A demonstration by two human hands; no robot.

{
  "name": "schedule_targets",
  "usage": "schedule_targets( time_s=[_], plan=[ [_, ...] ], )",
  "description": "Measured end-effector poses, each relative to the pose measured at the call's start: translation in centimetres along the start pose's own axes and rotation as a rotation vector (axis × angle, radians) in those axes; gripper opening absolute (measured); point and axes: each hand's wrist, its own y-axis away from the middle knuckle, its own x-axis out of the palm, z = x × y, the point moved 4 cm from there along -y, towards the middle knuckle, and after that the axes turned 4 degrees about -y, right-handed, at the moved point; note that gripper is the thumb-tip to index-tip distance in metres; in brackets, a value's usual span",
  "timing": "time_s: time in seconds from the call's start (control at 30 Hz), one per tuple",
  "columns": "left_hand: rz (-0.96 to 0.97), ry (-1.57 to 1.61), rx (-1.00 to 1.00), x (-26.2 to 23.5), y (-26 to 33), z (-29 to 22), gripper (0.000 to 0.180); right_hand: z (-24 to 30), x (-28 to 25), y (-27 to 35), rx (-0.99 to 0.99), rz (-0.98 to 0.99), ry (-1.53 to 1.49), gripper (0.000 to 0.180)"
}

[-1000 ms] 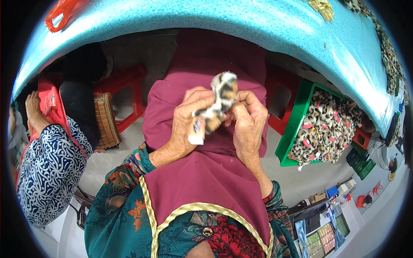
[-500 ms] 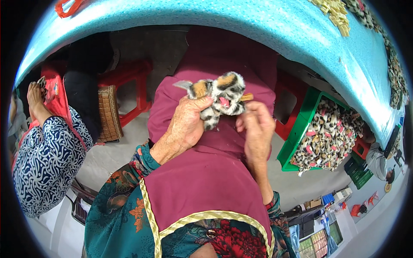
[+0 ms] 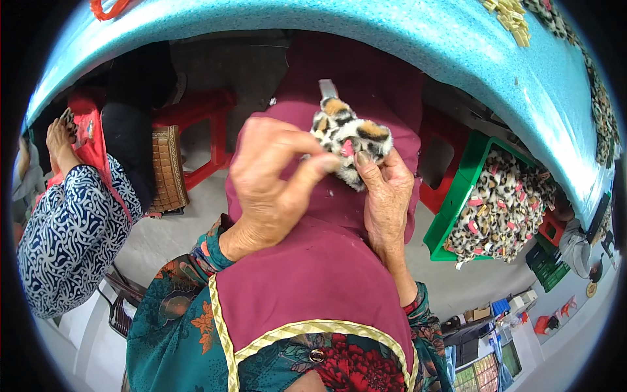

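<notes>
A small leopard-print plush piece (image 3: 346, 134), furry in white, black and orange, is held over my lap. A pink patch shows at its middle and a pale label sticks up from its far end. My right hand (image 3: 388, 193) grips its near right side, thumb pressed on the fur beside the pink patch. On the left, my left hand (image 3: 271, 179) is bent over the plush, thumb and forefinger drawn together close to the pink patch. Slight blur hides whatever lies between those fingertips.
A green crate (image 3: 441, 225) heaped with similar plush pieces stands at right. Ahead curves the blue-covered table (image 3: 366, 32), bearing tan strips (image 3: 509, 21) and more plush. Red stools (image 3: 209, 137) flank me. At left sits a co-worker, whose hand (image 3: 60, 140) rests on red cloth.
The plush has passed from my left hand to my right and turned, its label now pointing away. My left hand has lifted over it. The tan strip beside it no longer shows.
</notes>
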Motion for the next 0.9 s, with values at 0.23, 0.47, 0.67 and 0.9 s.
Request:
schedule_targets(
  time_s=[0.23, 0.47, 0.67, 0.9],
  plan=[
    [0.159, 0.105, -0.289, 3.0, 1.2, 1.3, 0.013, -0.2, -0.2, 0.4, -0.13, 0.047, 0.149, 0.012],
    [0.191, 0.231, -0.584, 3.7, 2.9, 2.8, 0.003, 0.0, 1.4, 0.7, -0.053, 0.127, 0.384, 0.01],
    [0.089, 0.184, -0.397, 3.4, 2.4, 2.1, 0.003, -0.9, 0.9, -0.7, -0.037, 0.004, 0.16, 0.015],
    [0.046, 0.492, -0.605, 4.2, 3.4, 3.5, 0.003, -1.8, 0.8, -0.2, 0.171, -0.004, -0.141, 0.021]
  ],
)
